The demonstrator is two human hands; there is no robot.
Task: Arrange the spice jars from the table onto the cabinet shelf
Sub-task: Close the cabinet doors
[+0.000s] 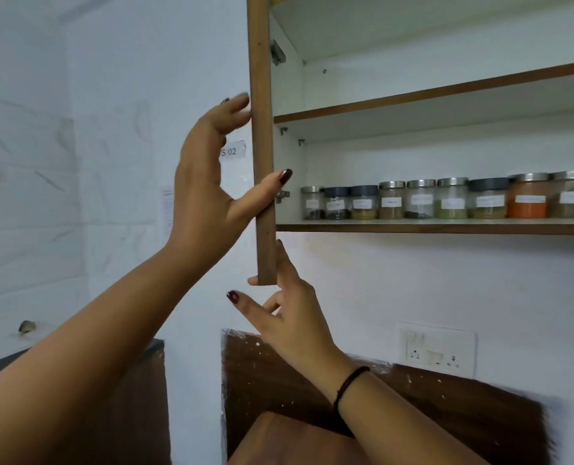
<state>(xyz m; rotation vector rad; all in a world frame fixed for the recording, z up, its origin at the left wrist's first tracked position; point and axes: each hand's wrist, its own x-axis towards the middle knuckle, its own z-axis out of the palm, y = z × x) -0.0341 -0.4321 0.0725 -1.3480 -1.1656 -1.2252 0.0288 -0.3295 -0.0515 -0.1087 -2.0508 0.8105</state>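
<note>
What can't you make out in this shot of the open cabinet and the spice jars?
- Head view: white labels on the glass spice jars are too blurred to read.
- The row of jars and the lower wooden shelf are cut off by the right edge; the count is unknown.
- The brown cabinet door, seen edge-on, hides its face and some left hand fingertips.
- Right hand: its grip on the door is unclear.
- No table is in view.

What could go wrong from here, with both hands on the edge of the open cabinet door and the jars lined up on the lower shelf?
1. The left hand wraps its thumb over the cabinet door edge, near the hinge; closing could pinch it.
2. The right hand touches only the door's bottom corner, so it may slip off.
3. The spice jars stand packed close together in one row; a swinging door might jolt them.
</note>
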